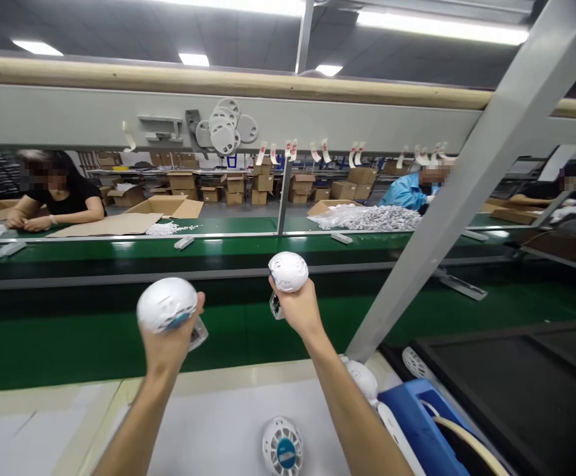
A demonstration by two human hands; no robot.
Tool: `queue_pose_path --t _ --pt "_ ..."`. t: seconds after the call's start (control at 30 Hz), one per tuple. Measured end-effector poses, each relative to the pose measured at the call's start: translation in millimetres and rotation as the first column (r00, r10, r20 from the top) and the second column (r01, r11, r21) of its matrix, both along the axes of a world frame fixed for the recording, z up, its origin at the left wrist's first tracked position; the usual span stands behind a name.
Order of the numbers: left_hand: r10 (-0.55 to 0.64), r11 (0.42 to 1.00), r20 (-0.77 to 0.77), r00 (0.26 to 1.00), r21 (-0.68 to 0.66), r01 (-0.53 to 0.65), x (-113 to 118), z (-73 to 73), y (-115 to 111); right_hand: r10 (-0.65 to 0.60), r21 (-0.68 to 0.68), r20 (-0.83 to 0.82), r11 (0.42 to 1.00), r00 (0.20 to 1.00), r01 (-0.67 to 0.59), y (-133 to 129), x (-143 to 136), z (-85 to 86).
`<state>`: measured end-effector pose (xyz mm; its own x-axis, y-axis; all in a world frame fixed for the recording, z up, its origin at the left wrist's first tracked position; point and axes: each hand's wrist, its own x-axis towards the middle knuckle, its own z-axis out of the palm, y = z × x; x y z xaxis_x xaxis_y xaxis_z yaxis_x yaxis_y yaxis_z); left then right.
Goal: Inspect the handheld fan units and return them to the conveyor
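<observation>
My left hand point(168, 344) is raised over the near edge of the green conveyor belt point(59, 344) and grips a round white fan-like device point(167, 304) with a blue spot on its rim. My right hand point(297, 307) is held up beside it and grips a second round white device point(288, 271) with a vented face. Both arms reach forward from the bottom of the view. A third white device with a blue centre point(282, 447) lies on the white work surface point(218, 423) between my forearms. Another white one point(363, 380) rests behind my right forearm.
A blue bin point(416, 423) with a beige strap stands at lower right beside a dark tray point(516, 390). A slanted grey metal strut point(446, 218) crosses the right side. Across the belt, three people sit among cardboard boxes point(262, 182) and piles of small white parts point(367, 217).
</observation>
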<state>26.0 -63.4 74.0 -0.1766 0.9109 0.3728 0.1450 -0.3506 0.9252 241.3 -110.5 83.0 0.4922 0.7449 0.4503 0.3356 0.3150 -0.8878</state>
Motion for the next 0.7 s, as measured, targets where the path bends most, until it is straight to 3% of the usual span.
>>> queue_pose_path --t 0.07,0.2,0.27,0.43,0.53,0.7 --pt "-0.06 0.991 0.032 0.998 -0.118 0.063 9.5 -14.4 14.7 0.041 -0.059 -0.096 0.997 0.995 -0.047 4.9 3.4 -1.6" --pt "-0.209 0.956 -0.197 0.958 -0.246 0.158 12.7 -51.3 42.0 0.017 -0.217 -0.143 0.975 0.99 -0.048 15.8 12.7 -14.0" --pt "-0.258 0.94 -0.266 0.929 -0.293 0.177 12.8 -66.5 51.1 0.057 -0.293 -0.17 0.95 0.984 -0.106 23.1 17.3 -26.1" --pt "-0.189 0.952 -0.414 0.89 -0.3 0.063 13.2 -90.5 60.7 0.174 -0.423 -0.241 0.866 0.955 -0.265 43.4 24.4 -66.5" --pt "-0.126 0.961 -0.529 0.839 -0.276 -0.03 7.0 -101.1 63.6 0.143 -0.535 -0.145 0.821 0.979 -0.199 50.6 27.7 -85.8" --pt "-0.023 0.966 -0.71 0.704 -0.198 -0.168 -8.4 -114.8 72.3 0.055 -0.689 0.2 0.717 0.978 0.101 51.7 34.8 -97.3"
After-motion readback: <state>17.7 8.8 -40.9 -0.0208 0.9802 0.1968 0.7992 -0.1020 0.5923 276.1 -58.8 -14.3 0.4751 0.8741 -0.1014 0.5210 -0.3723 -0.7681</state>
